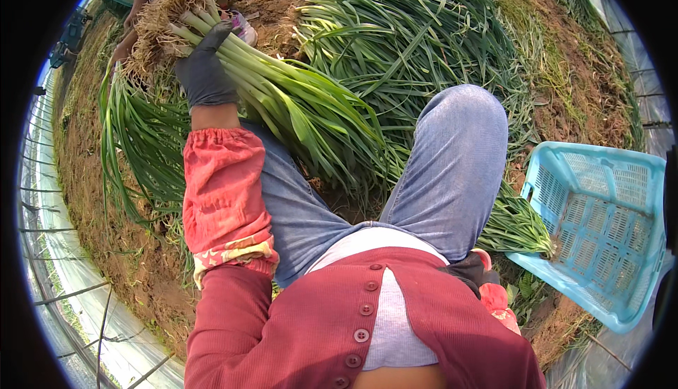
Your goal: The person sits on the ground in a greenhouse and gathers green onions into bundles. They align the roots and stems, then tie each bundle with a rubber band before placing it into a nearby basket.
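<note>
My left hand [206, 65], in a dark glove, grips a thick bunch of leek- or garlic-like plants [275, 84] by the pale stalks. Their dry, tangled roots [175, 15] point up and left, and the green leaves trail down over my left thigh. Low at the right, beside my right knee, my right hand [466, 271] shows only as a bit of dark glove; my body hides most of it, and its fingers cannot be made out. Close to it, another bunch [516, 224] lies with its root end on the rim of a blue plastic crate [598, 161].
A large heap of the same plants [402, 28] lies on the soil ahead. At the upper left, another person's hands [127, 44] are near a drooping bunch [143, 140]. Plastic greenhouse sheeting on thin ribs [47, 219] curves along the left, with more sheeting at the right.
</note>
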### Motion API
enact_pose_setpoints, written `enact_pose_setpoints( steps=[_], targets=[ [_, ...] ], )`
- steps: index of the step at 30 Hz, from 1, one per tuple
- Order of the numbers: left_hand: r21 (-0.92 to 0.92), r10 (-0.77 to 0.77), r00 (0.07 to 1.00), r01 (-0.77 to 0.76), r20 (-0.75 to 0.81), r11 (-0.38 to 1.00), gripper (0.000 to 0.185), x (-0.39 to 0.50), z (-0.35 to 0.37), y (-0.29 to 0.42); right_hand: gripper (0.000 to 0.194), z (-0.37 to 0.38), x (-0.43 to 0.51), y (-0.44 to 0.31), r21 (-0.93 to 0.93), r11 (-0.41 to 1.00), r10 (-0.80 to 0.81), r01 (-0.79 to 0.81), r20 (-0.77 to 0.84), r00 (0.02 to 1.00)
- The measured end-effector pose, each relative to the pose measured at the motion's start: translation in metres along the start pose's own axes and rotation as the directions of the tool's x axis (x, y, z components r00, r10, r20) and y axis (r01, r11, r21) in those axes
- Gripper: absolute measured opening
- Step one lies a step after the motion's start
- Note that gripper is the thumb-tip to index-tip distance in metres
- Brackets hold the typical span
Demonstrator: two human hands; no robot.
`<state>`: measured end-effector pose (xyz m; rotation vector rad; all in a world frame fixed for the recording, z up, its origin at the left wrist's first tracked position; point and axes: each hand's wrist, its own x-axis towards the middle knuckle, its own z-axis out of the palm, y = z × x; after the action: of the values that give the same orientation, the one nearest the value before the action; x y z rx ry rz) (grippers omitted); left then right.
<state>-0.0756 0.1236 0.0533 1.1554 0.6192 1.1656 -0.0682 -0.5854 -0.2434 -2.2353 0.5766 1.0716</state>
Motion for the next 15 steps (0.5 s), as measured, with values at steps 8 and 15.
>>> enact_pose_setpoints(
  steps=[8, 15],
  targets=[
    [0.146, 0.034, 0.994, -0.048, 0.099, 0.988, 0.019, 0.006, -0.015, -0.009, 0.021, -0.049, -0.004, 0.002, 0.3, 0.953, -0.001, 0.037, -0.121, 0.993],
    [-0.032, 0.051, 0.996, -0.049, 0.073, 0.998, 0.033, 0.009, -0.012, -0.014, 0.013, -0.093, -0.08, -0.269, 0.28, 0.298, -0.583, 0.912, -0.703, 0.407]
  ],
)
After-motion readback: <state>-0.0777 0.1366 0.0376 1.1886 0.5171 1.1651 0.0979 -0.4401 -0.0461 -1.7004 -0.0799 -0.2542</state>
